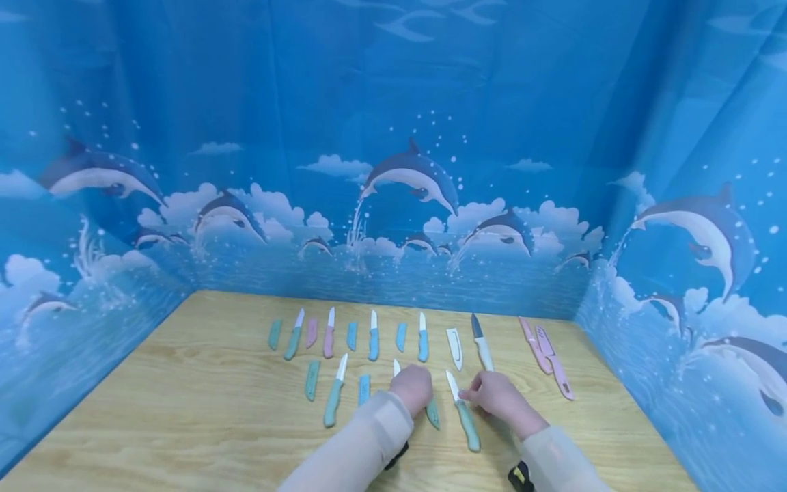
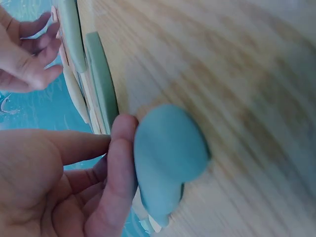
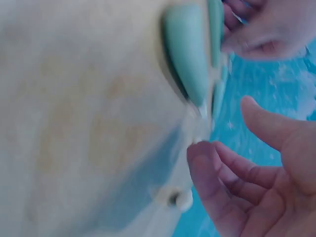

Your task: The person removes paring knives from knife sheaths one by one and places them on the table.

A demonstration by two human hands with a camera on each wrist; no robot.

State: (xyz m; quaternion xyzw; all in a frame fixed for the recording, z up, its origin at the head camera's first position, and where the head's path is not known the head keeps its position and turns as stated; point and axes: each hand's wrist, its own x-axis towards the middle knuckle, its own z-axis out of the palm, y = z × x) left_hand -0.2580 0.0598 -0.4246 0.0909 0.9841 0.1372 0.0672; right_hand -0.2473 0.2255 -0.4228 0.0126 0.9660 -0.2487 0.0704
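My left hand [image 1: 412, 388] is over a knife whose blade [image 1: 396, 367] pokes out beyond it. In the left wrist view its bent fingers touch the side of a blue-green knife handle [image 2: 168, 153] on the table; the thumb tip is close to the fingers. To its right lies a green sheath [image 1: 433, 414]. My right hand [image 1: 494, 395] has its fingertips beside the blade end of a green-handled knife [image 1: 467, 424]. In the right wrist view the thumb stands apart from the fingers, which grip nothing visible; that knife's handle [image 3: 187, 54] lies flat.
On the wooden table [image 1: 184, 396], knives and sheaths lie in two rows. At the back are a white sheath [image 1: 454, 348], a white-handled dark-bladed knife [image 1: 483, 345] and several blue, pink and green pieces. Pink knives [image 1: 556, 362] lie right. A dolphin-print curtain [image 1: 393, 137] surrounds the table.
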